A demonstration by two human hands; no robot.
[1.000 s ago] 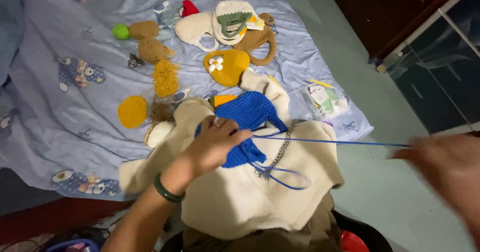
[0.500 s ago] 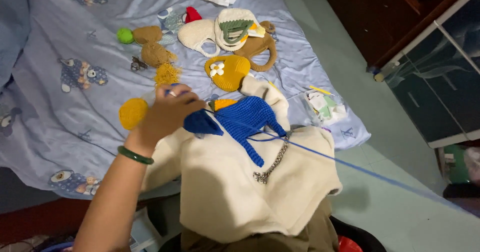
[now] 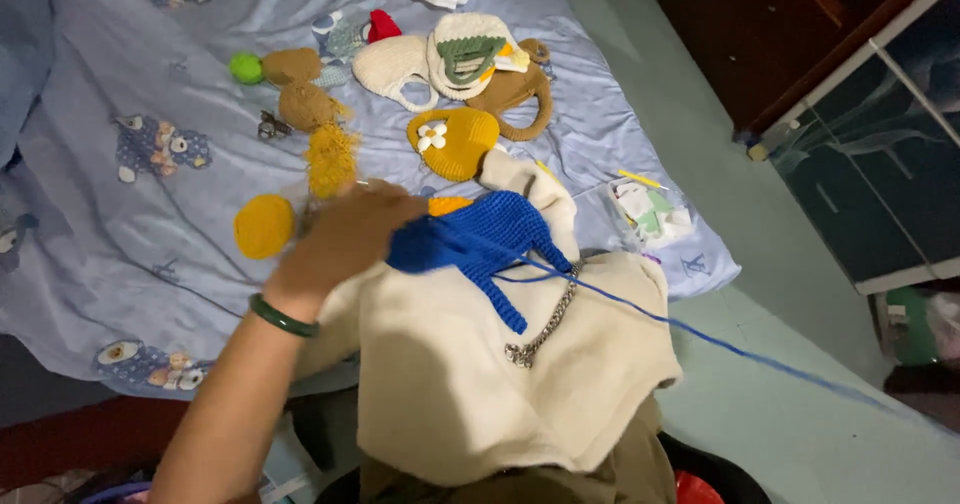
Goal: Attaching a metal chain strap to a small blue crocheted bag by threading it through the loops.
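Nearest, a cream cloth covers the lap, a metal chain lying on it. The left hand, blurred, is closed on the left edge of the blue crochet piece; since the earlier frame it has shifted right. Blue yarn runs taut rightward. The right hand is out of frame. Beyond, a yellow crochet disc rests on the bedsheet.

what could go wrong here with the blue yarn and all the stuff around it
The blue yarn runs taut off the blue crochet piece toward the floor on the right; it may snag on the metal chain lying beside it. The left hand grips the piece at its edge, so a hard tug could perhaps pull stitches loose. The right hand is out of view.
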